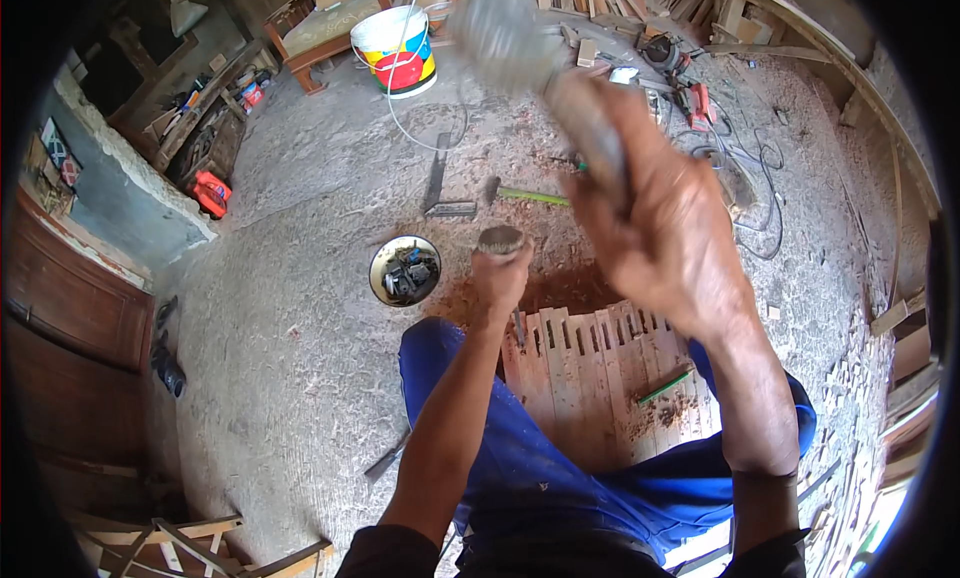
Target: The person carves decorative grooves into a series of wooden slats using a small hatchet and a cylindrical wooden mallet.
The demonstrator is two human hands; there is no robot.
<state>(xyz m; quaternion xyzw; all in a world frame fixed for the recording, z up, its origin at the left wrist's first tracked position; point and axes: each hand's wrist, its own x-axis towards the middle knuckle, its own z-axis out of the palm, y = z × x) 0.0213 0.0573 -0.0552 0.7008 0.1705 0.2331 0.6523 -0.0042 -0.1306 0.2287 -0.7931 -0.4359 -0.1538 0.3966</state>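
Observation:
My left hand point(503, 283) is closed around a chisel point(500, 240), held upright with its blade down on a row of pale wooden slats point(560, 403). Several narrow slots are cut near the far ends of these slats, which lie side by side between my blue-trousered legs. Raised high on the right, my right hand point(675, 223) grips the handle of a mallet point(510, 43); its head is smeared by motion and stands well apart from the chisel. A green pencil point(665, 386) lies across the slats among wood shavings.
Beyond my left hand lie a bowl point(376, 284) of dark metal pieces, a carpenter's square point(436, 183) and a green-handled hammer point(532, 196). A colourful bucket point(403, 70) stands farther back. Red power tools point(698, 106) and cables lie far right, with stacked timber behind.

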